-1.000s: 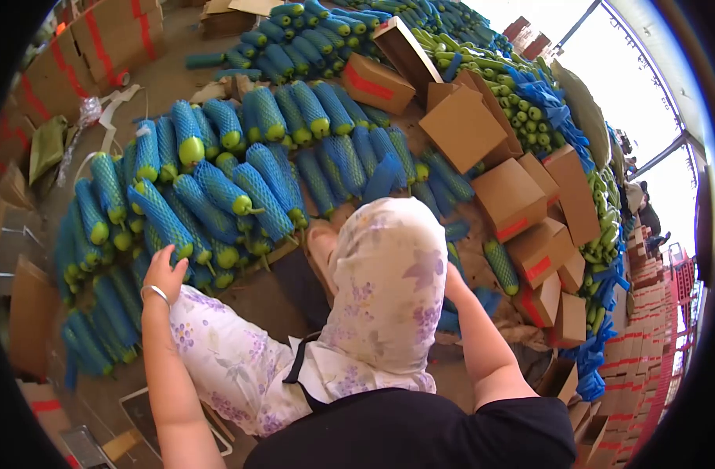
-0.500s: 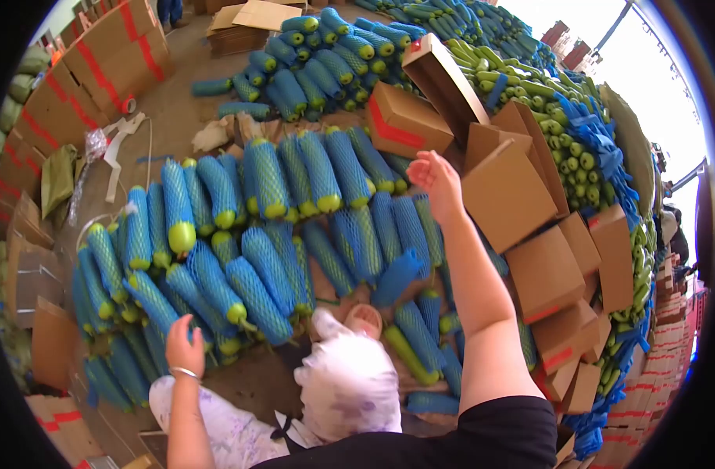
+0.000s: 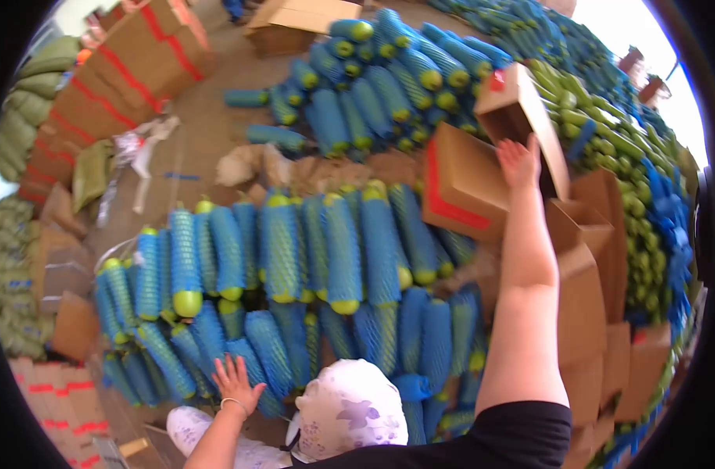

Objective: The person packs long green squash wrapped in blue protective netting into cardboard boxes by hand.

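Rows of long green gourds in blue mesh sleeves point(image 3: 279, 250) lie before me, their pale green ends poking out. My left hand point(image 3: 236, 384), with a bracelet at the wrist, is spread flat over the nearest netted gourds point(image 3: 268, 352). My right hand point(image 3: 520, 162) is stretched far forward with fingers extended and nothing held in it. It overlaps an open cardboard box point(image 3: 521, 102) that stands tilted, and is beside a second box with red tape point(image 3: 467, 176).
More netted gourds point(image 3: 373, 86) are piled farther ahead. Bare green gourds point(image 3: 607, 141) are heaped at the right, behind several opened cartons point(image 3: 580, 313). Upright taped cardboard point(image 3: 131, 74) and stacked green sacks point(image 3: 29, 102) line the left. Crumpled brown paper point(image 3: 240, 164) lies on the floor.
My right hand has moved forward, up to the tilted box. My left hand has shifted right and spread its fingers. The view has swung, so the piles sit farther right and lower.
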Demonstrator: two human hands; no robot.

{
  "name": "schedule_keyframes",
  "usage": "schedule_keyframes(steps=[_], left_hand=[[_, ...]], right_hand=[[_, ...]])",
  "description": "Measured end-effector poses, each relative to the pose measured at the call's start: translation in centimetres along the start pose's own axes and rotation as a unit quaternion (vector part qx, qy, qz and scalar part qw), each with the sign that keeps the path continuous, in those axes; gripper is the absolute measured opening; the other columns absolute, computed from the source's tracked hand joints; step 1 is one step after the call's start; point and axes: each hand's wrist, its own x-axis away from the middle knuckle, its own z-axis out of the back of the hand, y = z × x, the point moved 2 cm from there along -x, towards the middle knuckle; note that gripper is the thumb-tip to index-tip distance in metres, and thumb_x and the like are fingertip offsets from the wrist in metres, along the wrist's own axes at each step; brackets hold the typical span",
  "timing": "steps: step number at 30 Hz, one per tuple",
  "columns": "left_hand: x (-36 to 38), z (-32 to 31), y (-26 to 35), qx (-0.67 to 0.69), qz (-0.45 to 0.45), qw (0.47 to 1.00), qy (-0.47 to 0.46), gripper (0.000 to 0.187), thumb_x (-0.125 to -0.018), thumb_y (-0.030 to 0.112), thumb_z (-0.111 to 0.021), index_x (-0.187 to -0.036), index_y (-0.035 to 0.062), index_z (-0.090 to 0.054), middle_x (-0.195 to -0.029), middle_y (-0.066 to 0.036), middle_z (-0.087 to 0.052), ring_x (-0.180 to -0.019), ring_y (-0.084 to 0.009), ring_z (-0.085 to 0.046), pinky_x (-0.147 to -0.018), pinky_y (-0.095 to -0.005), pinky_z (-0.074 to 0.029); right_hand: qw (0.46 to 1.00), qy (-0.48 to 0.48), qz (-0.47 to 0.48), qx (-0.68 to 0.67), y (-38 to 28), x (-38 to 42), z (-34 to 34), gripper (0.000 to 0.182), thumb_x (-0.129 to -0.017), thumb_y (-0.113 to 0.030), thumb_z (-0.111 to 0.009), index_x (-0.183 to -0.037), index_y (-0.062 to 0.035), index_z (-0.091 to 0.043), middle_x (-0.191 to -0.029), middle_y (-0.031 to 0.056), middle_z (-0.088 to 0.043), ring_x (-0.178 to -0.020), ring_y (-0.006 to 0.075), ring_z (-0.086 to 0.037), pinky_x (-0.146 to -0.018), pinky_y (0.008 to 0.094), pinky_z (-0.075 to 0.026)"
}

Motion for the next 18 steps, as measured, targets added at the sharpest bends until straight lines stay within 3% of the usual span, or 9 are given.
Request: schedule_keyframes(steps=[4,6,7,8,11,13,15,17,18], left_hand=[[0.0,-0.3,0.0,-0.024,0.029,0.999,-0.027,0.093,-0.079,0.057,-0.052,-0.143,0.0034,-0.011,-0.149,-0.021,-0.001,-0.135,-0.0427,0.012,-0.106,-0.0596,-0.001],[-0.4,-0.1,0.7,-0.022,0.039,0.998,-0.054,0.093,-0.08,0.059,-0.049,-0.143,0.0041,-0.009,-0.149,-0.02,0.001,-0.135,-0.0424,0.014,-0.106,-0.0592,-0.001],[-0.5,-0.1,0.6,-0.033,0.04,0.996,-0.074,0.093,-0.081,0.06,-0.047,-0.144,0.0049,-0.006,-0.149,-0.019,0.003,-0.135,-0.0427,0.015,-0.106,-0.0592,0.0],[-0.6,0.1,0.4,-0.046,0.039,0.993,-0.097,0.094,-0.081,0.062,-0.045,-0.144,0.0057,-0.004,-0.15,-0.019,0.004,-0.134,-0.043,0.016,-0.106,-0.0591,0.001],[-0.8,0.5,1.1,-0.06,0.048,0.991,-0.108,0.094,-0.081,0.063,-0.043,-0.144,0.0071,-0.001,-0.15,-0.018,0.006,-0.134,-0.0428,0.016,-0.106,-0.0585,0.001],[-1.0,0.9,1.6,-0.061,0.054,0.991,-0.104,0.095,-0.081,0.063,-0.043,-0.144,0.0072,0.0,-0.15,-0.017,0.006,-0.134,-0.0426,0.016,-0.106,-0.0582,0.001],[-1.1,1.1,2.0,-0.074,0.064,0.989,-0.114,0.094,-0.081,0.063,-0.043,-0.145,0.0085,0.001,-0.15,-0.017,0.006,-0.135,-0.0423,0.016,-0.106,-0.058,0.0],[-1.0,1.5,2.0,-0.061,0.066,0.987,-0.13,0.093,-0.082,0.062,-0.043,-0.145,0.0091,0.001,-0.15,-0.017,0.006,-0.134,-0.0427,0.015,-0.106,-0.0588,-0.002],[-1.3,2.2,2.3,-0.058,0.07,0.985,-0.146,0.091,-0.083,0.061,-0.043,-0.145,0.0096,0.001,-0.15,-0.017,0.006,-0.134,-0.0431,0.015,-0.106,-0.0597,-0.003]], right_hand=[[0.99,0.013,-0.016,-0.142,-1.5,-4.0,-0.6,0.088,-0.082,-0.051,-0.06,-0.136,0.0031,-0.017,-0.129,0.0201,-0.042,-0.114,0.0308,-0.048,-0.096,0.0406,-0.042],[0.992,0.002,-0.005,-0.123,-2.2,-6.5,0.0,0.081,-0.084,-0.046,-0.059,-0.136,0.0021,-0.02,-0.126,0.019,-0.044,-0.114,0.0294,-0.049,-0.095,0.0401,-0.043],[0.991,0.061,0.004,-0.121,-2.3,-7.7,0.2,0.052,-0.088,-0.035,-0.057,-0.122,-0.0003,-0.04,-0.11,0.0145,-0.054,-0.099,0.0249,-0.055,-0.085,0.0367,-0.048],[0.99,0.057,0.005,-0.125,-2.1,-10.0,0.7,0.052,-0.088,-0.035,-0.057,-0.122,-0.0003,-0.04,-0.11,0.0145,-0.054,-0.099,0.0249,-0.055,-0.085,0.0367,-0.048],[0.97,0.088,0.04,-0.222,-3.8,-9.8,0.2,0.011,-0.089,-0.015,-0.052,-0.082,-0.0062,-0.052,-0.071,0.0034,-0.051,-0.064,0.0162,-0.047,-0.063,0.0306,-0.045],[0.971,-0.059,0.076,-0.219,-4.3,-4.7,-2.1,0.01,-0.088,-0.013,-0.053,-0.08,-0.0061,-0.052,-0.07,0.0024,-0.051,-0.063,0.0156,-0.048,-0.064,0.0301,-0.044],[0.987,-0.08,0.071,-0.122,-4.4,7.5,-6.7,0.01,-0.085,-0.01,-0.053,-0.076,-0.0115,-0.051,-0.07,-0.0019,-0.05,-0.063,0.0128,-0.047,-0.063,0.0298,-0.042],[0.988,-0.124,0.08,0.053,-0.5,14.6,-6.3,0.001,-0.082,-0.012,-0.053,-0.083,-0.0125,-0.054,-0.074,-0.0026,-0.05,-0.068,0.0093,-0.047,-0.062,0.0276,-0.04],[0.967,-0.202,0.027,0.15,-0.8,19.0,-6.7,0.022,-0.078,-0.008,-0.055,-0.1,-0.0039,-0.052,-0.085,0.0001,-0.052,-0.074,0.01,-0.048,-0.066,0.0256,-0.04]])
